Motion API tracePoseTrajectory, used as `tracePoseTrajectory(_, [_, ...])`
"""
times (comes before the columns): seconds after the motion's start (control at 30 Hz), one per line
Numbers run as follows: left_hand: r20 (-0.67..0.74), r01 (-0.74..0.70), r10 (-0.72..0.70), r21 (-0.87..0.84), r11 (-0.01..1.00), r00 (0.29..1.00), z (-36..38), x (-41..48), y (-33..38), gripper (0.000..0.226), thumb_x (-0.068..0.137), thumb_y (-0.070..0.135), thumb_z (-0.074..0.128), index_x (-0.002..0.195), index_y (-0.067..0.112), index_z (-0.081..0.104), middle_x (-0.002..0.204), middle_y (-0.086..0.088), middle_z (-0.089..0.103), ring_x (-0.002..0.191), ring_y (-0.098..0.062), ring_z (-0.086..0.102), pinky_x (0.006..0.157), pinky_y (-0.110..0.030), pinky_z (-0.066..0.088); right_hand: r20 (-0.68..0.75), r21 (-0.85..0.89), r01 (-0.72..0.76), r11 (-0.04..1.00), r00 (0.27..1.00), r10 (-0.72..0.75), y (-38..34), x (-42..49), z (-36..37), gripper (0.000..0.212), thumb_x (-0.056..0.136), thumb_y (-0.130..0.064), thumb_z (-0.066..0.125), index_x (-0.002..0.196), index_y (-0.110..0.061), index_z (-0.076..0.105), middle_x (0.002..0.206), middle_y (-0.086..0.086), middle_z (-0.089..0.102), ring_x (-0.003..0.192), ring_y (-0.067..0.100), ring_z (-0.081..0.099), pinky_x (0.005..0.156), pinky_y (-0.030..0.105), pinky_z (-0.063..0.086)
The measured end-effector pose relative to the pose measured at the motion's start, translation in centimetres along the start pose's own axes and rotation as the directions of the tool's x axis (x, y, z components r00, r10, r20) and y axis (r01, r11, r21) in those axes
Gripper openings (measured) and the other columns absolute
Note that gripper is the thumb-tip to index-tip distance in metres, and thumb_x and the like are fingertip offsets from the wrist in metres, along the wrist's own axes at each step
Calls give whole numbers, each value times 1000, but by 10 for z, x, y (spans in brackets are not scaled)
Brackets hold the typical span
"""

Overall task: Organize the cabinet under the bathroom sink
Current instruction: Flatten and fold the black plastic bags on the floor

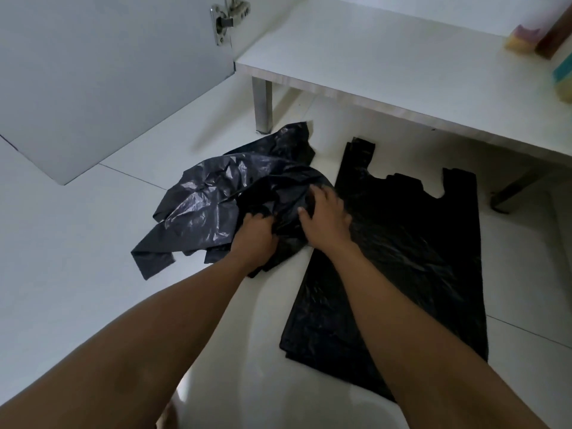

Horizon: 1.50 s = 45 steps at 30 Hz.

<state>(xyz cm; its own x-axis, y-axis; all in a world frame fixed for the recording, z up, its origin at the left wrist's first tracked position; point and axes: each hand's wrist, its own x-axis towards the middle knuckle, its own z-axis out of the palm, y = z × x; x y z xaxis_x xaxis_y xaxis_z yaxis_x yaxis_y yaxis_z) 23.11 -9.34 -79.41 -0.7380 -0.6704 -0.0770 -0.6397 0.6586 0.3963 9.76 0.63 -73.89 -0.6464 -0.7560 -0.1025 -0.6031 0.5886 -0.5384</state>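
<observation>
A person crouched on the white tiled floor [77, 258] sorts black plastic bags in front of the open under-sink cabinet. At the centre of the frame the left hand [255, 239] has its fingers curled into the near edge of a crumpled heap of bags [210, 209] and grips a bunch of the film. The right hand [326, 218] lies palm-down on the right end of the same heap, fingers spread and thumb splayed to the left, pressing rather than clutching.

Just right of that hand, touching the heap's edge, lies a flattened stack of bags [427, 243]. Its long axis runs from the lower middle of the frame up toward the cabinet, with the cut-out handles at the top end. The right forearm crosses above this stack, so the right hand is the nearer one to it. Any bag pulled free from the heap would likely travel a short way rightward and be laid with its handles pointing the same way.

The cabinet door [108, 72] stands open at upper left, its hinge [229, 20] catching the light. The cabinet's base shelf [371, 63] fills the upper right, raised on a metal leg [262, 106], with sponges [523, 38] at its far right edge
</observation>
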Motion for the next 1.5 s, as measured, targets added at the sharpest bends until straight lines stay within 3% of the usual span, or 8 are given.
tracePoseTrajectory(0.13, [-104,-30,22,-74,997,994,-5,-5,-14,20,87,13,60,101,3,70,105,-17,58,104,-33,50,84,-39,45,45,62,-107,992,994,104,-3,17,-4,72,98,-44,50,156,-25,12,160,5,23,144,32,21,112,60,23])
tracePoseTrajectory(0.33, [-484,-112,-43,-287,951,874,-35,0,-5,13,78,12,64,91,12,66,96,-2,53,93,-18,43,81,-27,38,24,455,-112,883,993,114,-22,31,-17,13,92,-15,65,106,-16,65,80,-6,59,88,18,64,79,29,51])
tracePoseTrajectory(0.77, [-711,-477,28,-441,761,703,-147,57,105,22,91,11,53,109,13,66,100,2,64,90,-20,63,82,-43,55,-267,779,45,625,926,266,-15,25,-169,19,93,-27,67,109,-24,57,109,0,64,94,14,66,72,30,58])
tracePoseTrajectory(1.0, [-689,-559,131,-445,699,713,-134,65,163,27,88,4,48,105,13,67,106,-4,67,87,-16,65,79,-37,56,-231,973,227,47,927,297,69,-21,-228,20,92,-5,62,98,-23,60,101,9,70,95,28,69,82,41,57])
tracePoseTrajectory(1.13, [-790,-755,306,-278,594,531,-129,51,205,23,84,-11,51,98,-1,66,106,-13,61,97,-14,59,86,-24,50,-332,930,345,-129,937,111,114,-62,-236,29,81,0,69,93,-27,64,106,6,67,108,28,60,96,45,45])
tracePoseTrajectory(1.23, [-700,-839,563,-95,536,439,-97,40,206,13,82,-9,57,91,-3,64,107,-17,60,99,-23,60,81,-30,55,-276,960,281,14,930,242,151,-99,-225,32,87,9,54,95,-21,57,93,-1,71,95,21,66,81,36,56])
tracePoseTrajectory(1.33, [-251,-748,714,-79,659,654,-46,28,183,19,83,-1,56,100,7,60,110,-9,56,89,-29,60,69,-44,54,-6,818,-275,506,875,484,180,-124,-198,27,88,12,59,102,-11,55,81,7,64,84,29,63,59,38,56])
tracePoseTrajectory(1.5, [298,-513,496,-24,858,816,-3,4,149,49,84,13,59,131,24,51,124,-3,54,107,-27,60,87,-39,52,203,562,-612,556,754,624,191,-131,-171,70,74,-21,87,133,-16,49,115,6,63,99,24,62,65,33,52])
